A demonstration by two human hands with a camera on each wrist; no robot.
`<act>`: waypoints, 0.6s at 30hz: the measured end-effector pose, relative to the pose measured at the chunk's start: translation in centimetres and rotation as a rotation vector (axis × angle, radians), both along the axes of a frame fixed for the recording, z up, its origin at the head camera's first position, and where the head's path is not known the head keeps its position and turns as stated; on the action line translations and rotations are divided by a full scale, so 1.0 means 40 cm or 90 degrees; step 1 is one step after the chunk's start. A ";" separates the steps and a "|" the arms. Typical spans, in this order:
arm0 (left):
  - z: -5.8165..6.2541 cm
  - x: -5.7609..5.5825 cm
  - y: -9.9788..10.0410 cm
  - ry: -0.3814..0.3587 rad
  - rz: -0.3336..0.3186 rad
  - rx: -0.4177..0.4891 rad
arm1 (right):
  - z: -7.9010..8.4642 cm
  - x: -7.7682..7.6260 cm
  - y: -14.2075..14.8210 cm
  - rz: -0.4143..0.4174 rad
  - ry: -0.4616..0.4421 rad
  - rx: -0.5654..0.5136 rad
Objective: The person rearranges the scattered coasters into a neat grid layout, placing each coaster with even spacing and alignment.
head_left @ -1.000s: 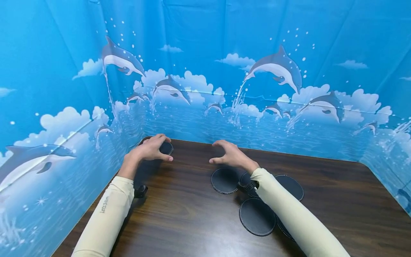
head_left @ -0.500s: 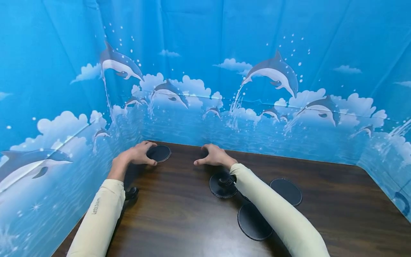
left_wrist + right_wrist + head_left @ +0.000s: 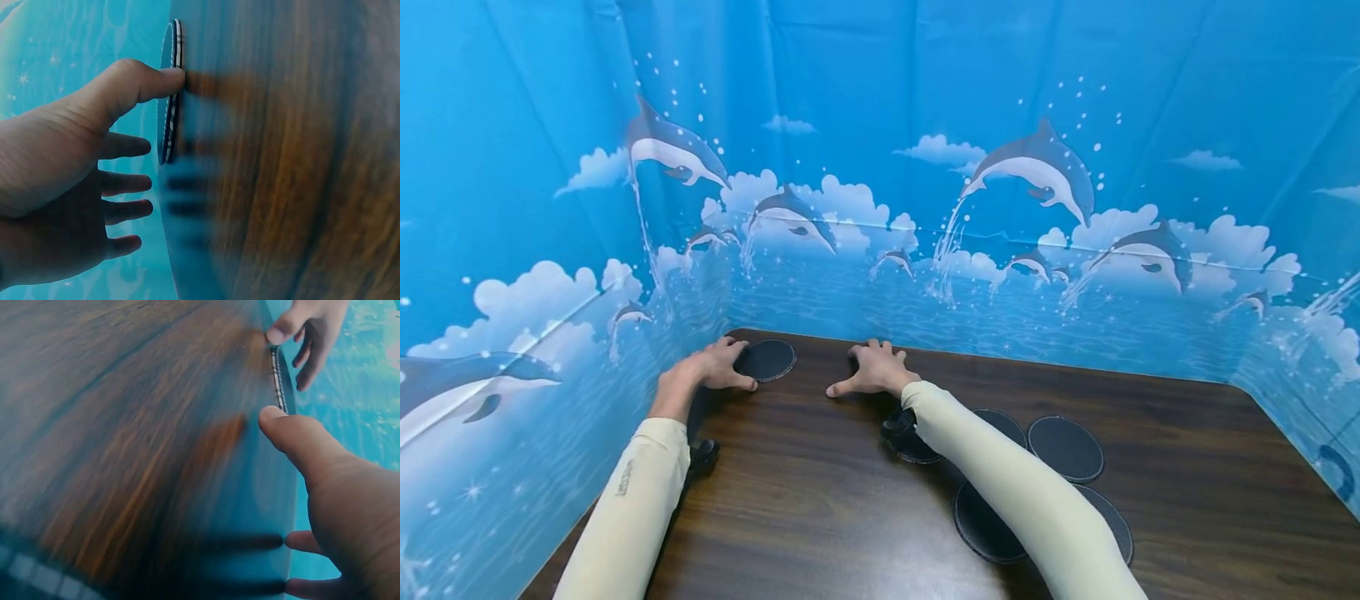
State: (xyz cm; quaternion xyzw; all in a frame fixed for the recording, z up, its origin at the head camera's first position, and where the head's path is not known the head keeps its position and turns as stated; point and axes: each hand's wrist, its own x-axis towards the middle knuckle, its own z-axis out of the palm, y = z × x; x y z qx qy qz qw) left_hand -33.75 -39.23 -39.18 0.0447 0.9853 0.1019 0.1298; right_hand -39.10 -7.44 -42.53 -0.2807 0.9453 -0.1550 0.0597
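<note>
A round black coaster with a stitched rim lies near the table's far left corner. My left hand is at its left side, thumb and fingers spread around the edge. In the left wrist view the thumb overlaps the coaster's rim, while the other fingers point straight past it. To the right of that coaster, a short gap away, my right hand is low over the table with fingers spread and nothing in it. The right wrist view shows its thumb pointing toward the coaster.
Several more black coasters lie flat around my right forearm, some partly hidden under the sleeve. The brown wooden table meets a blue dolphin-print curtain at its back and left edges.
My right hand has moved left and lowered toward the table, its fingers spreading. My left hand has shifted left and down to the coaster's left side, uncovering the coaster.
</note>
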 end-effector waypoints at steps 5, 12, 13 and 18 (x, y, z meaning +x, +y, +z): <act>-0.015 -0.009 -0.020 -0.005 0.013 0.017 | -0.010 -0.002 -0.051 0.008 0.015 -0.001; -0.020 -0.012 -0.031 0.003 0.012 0.046 | -0.017 -0.012 -0.130 -0.030 0.011 -0.028; -0.018 -0.012 -0.031 0.006 0.012 0.048 | -0.017 -0.014 -0.142 -0.034 0.011 -0.030; -0.016 -0.018 -0.025 0.014 0.007 0.047 | -0.023 -0.019 -0.190 -0.054 0.039 -0.020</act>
